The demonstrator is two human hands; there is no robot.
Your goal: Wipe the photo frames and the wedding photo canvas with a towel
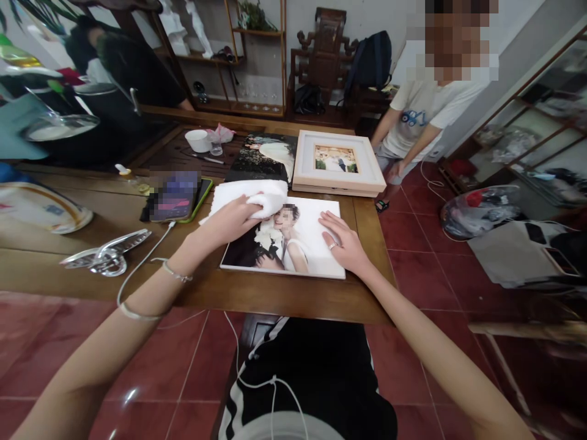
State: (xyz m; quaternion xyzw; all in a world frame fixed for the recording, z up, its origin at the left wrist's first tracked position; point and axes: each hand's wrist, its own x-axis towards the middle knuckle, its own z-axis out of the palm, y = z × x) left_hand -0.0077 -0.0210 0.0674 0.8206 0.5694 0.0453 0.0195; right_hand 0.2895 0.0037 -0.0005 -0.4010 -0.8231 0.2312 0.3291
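Observation:
A photo panel (307, 260) with white edges lies flat at the front of the wooden table, showing a person in white beside pale flowers. My left hand (236, 219) grips a white cloth (250, 197), which covers the panel's upper left corner; some fingers are hidden in its folds. On the panel's right part rests my right hand (342, 241), fingers stretched out, with a ring on one of them. Just behind, a pale wooden picture frame (300, 162) holds a small photo, and a darker photo panel (261, 156) lies beside it.
Left on the wooden table (197, 293) are a phone (177, 195) on a white cable, a silver hair claw (107, 256), a small bottle (131, 178) and a white bowl (198, 140). A person in a white shirt (424, 116) stands beyond the right corner; another person (132, 73) is at back left.

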